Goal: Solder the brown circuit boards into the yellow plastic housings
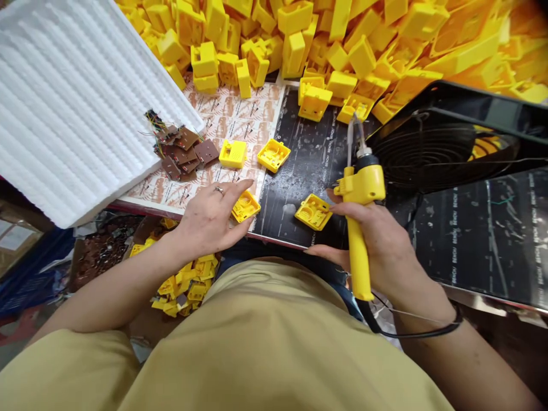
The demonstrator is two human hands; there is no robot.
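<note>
My left hand point(214, 217) is around a small open yellow case point(246, 206) at the table's front edge, thumb and index finger on either side of it. In my right hand point(381, 240) is a yellow soldering gun point(362, 228), its tip pointing away from me. Another open yellow case point(314, 212) lies on the black surface just left of the gun. Farther back sit one more open case point(274, 155) and a yellow case with its grille side up point(233, 154). Brown circuit boards with wires point(184, 149) are piled to the left.
A large heap of yellow cases point(295, 51) fills the back. White foam point(85, 103) leans at the left, and a black fan point(432, 142) stands at the right. Below the table's left edge is a box of yellow parts point(188, 285). A black cable hangs by my right wrist.
</note>
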